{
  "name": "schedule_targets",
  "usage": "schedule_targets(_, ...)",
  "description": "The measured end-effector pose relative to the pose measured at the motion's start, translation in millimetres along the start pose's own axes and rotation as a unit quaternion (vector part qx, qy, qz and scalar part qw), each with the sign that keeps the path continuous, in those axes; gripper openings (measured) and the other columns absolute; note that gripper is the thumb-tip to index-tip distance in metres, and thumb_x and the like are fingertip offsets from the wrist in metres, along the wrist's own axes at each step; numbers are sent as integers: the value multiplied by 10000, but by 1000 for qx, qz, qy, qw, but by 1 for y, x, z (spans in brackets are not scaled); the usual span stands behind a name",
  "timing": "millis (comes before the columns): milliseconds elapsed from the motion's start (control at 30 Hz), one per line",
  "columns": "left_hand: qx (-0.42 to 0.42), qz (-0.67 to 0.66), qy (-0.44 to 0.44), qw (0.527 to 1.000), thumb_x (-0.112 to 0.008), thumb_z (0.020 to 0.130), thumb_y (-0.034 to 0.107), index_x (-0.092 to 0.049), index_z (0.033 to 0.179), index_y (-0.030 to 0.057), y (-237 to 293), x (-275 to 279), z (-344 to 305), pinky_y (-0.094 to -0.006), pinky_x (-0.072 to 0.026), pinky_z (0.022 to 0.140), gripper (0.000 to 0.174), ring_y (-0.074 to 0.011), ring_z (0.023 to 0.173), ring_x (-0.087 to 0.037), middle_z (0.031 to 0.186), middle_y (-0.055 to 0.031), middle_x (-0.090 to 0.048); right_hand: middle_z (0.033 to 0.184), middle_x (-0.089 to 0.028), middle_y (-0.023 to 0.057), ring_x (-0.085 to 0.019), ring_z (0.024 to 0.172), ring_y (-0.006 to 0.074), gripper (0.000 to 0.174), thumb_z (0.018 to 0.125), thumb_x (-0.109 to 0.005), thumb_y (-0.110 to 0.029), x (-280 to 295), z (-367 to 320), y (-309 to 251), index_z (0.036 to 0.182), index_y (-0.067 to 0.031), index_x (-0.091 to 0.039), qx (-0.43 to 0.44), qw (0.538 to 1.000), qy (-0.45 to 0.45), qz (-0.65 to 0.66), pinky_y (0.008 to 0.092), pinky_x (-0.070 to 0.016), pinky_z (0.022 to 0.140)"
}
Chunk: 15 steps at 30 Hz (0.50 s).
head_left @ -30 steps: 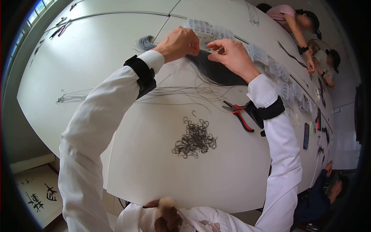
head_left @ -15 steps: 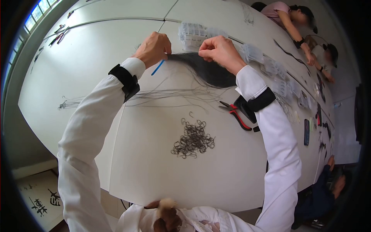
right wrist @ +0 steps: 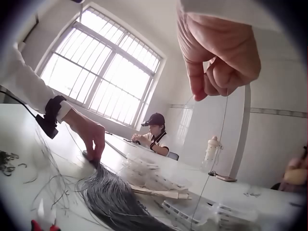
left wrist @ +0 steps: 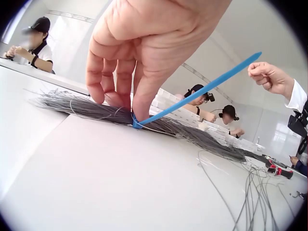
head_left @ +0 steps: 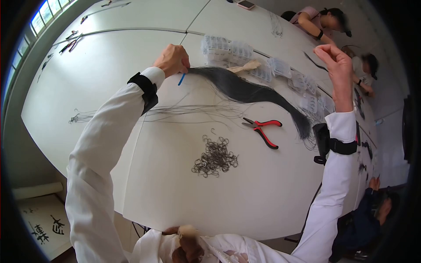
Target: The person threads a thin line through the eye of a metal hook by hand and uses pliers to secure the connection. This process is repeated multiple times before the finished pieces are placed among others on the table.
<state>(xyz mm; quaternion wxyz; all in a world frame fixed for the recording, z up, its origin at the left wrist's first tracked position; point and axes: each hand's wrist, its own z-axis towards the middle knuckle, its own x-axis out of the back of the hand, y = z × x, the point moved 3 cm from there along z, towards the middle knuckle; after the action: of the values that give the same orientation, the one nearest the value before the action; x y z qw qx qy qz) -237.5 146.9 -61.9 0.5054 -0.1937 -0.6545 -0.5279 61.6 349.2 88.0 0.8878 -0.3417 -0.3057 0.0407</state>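
My left hand [head_left: 172, 60] pinches a long bundle of dark grey wire-like strands [head_left: 245, 90] near its left end, where a blue zip tie [left wrist: 202, 91] goes round it. The free tail of the tie sticks out to the right in the left wrist view. From there the bundle stretches rightward across the white table. My right hand [head_left: 337, 72] is raised beyond the bundle's right end, thumb and fingertips pinched together. A single thin strand [right wrist: 224, 113] hangs from those fingers in the right wrist view.
Red-handled pliers [head_left: 262, 130] lie below the bundle, close to a heap of short bent strands [head_left: 215, 157]. Long loose strands [head_left: 193, 110] spread at the left. Clear plastic boxes [head_left: 217, 49] line the far side. Other people sit at the far right.
My right hand has moved from beside the left one far out to the right. My left hand has shifted slightly left, and the blue tie has come into view at it.
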Motion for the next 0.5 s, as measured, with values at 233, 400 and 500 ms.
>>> schedule_targets(233, -50, 0, 25, 998, -723, 624, 42, -717, 789, 28, -7, -5, -1, -294, -528, 649, 166, -198, 681, -663, 732, -105, -684, 670, -499, -40, -370, 532, 52, 135, 744, -651, -151, 209, -33, -80, 819, -41, -676, 93, 945, 314, -18, 204, -264, 485)
schedule_targets(400, -44, 49, 57, 996, -723, 656, 57, -711, 868, 33, -1, -3, -7, -310, -531, 673, 213, -211, 707, -663, 783, -109, -688, 617, -368, -35, -301, 472, 70, 149, 753, -621, -198, 243, -82, -143, 740, -50, -607, 112, 880, 442, -130, 213, -222, 425)
schedule_targets(500, -90, 48, 137, 985, -720, 717, 91, -700, 936, 44, 36, 21, -27, -308, -530, 697, 225, -202, 763, -663, 846, -101, -694, 690, -378, -22, -341, 552, 55, 134, 816, -588, -171, 220, -109, -131, 775, -44, -574, 41, 932, 329, -149, 201, -254, 500)
